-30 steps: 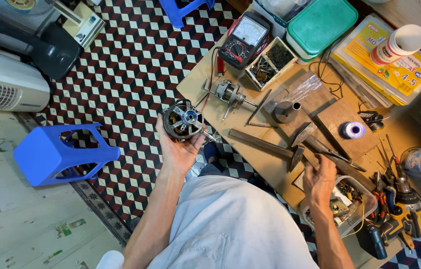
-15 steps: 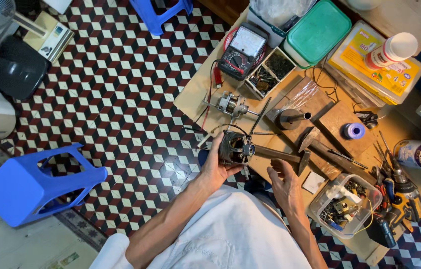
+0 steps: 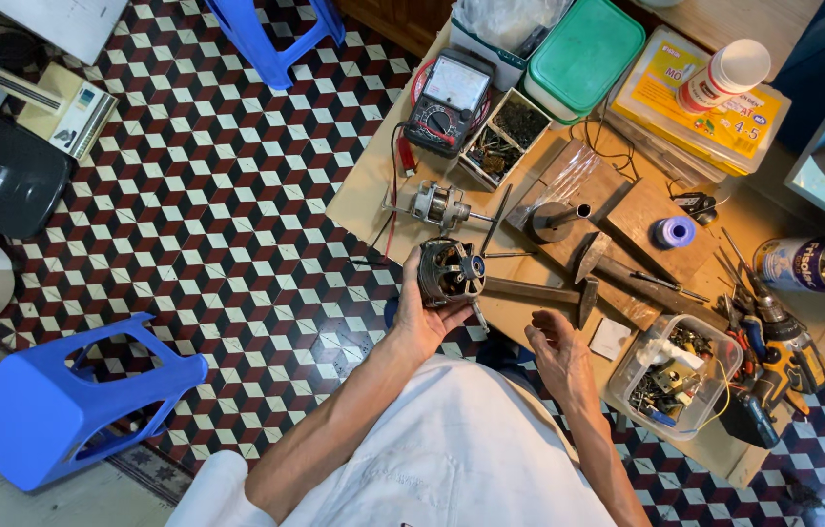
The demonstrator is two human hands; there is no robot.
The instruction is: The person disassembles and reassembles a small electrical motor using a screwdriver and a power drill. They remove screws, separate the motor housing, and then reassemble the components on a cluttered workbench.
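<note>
Head view, looking down on a seated person at a low wooden worktop (image 3: 373,195) set on a chequered tile floor (image 3: 217,195). The left hand (image 3: 422,317) has its grip closed around a round grey metal motor housing with open spokes and a central shaft (image 3: 452,271), thumb on the near rim and fingers curled behind; the housing is held at the worktop's near edge, just above it. The right hand (image 3: 559,356) is empty, palm up, its fingers loosely spread, near a wooden-handled steel hammer (image 3: 554,291) but not touching it.

Also on the worktop: a second small motor with a protruding shaft (image 3: 435,205), a black analogue multimeter with red leads (image 3: 449,102), a clear plastic tub of mixed small parts (image 3: 678,376), a spool of blue thread (image 3: 674,231) and a green-lidded container (image 3: 583,54). A blue plastic stool (image 3: 61,400) lies on the floor to the left.

Risk, as a judgement: the housing is carried by one hand only and sits partly over the edge, so a slackened grip could drop it onto the tiles or the lap; thin wires trailing beside it could also snag on the hammer handle.

Compared with half a second earlier, the housing has moved slightly further over the worktop, and the right hand has drawn back and turned palm up.
</note>
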